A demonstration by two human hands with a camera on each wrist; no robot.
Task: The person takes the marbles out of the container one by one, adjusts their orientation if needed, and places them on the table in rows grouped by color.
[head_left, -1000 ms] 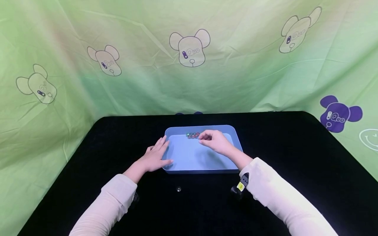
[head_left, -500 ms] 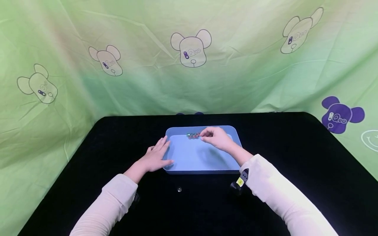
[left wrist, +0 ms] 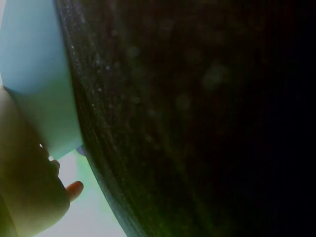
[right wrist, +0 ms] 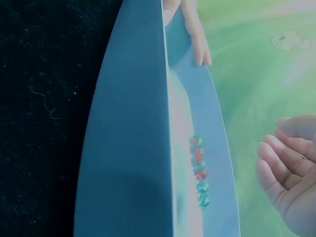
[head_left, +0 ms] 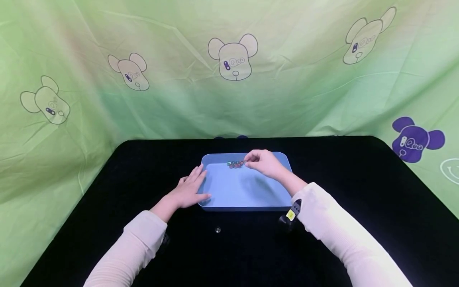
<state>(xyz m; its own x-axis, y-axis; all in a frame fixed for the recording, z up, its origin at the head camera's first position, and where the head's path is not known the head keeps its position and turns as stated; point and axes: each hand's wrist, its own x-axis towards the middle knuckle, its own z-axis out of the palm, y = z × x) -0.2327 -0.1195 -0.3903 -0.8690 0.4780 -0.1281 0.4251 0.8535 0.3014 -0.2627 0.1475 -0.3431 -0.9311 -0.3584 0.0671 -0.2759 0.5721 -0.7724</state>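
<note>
Several glass marbles (head_left: 235, 164), green and red, sit in a tight group by the far wall inside the blue tray (head_left: 229, 191). In the right wrist view the same marbles (right wrist: 201, 174) form a line. My right hand (head_left: 265, 164) is over the tray just right of them, fingers curled, thumb and index tips close together at the group's end. I cannot tell whether a marble is between those tips. My left hand (head_left: 186, 193) rests on the tray's left rim with fingers spread; in the left wrist view the tray (left wrist: 34, 54) hides much of it.
A single clear marble (head_left: 217, 230) lies on the black tabletop (head_left: 247, 255) in front of the tray. Green printed cloth (head_left: 172, 99) hangs behind and beside the table. A camera (head_left: 287, 221) hangs under the right wrist.
My right hand has shifted slightly right and away from me, its fingertips ending at the marbles' right end. The left hand stays on the rim, and the marbles keep their places.
</note>
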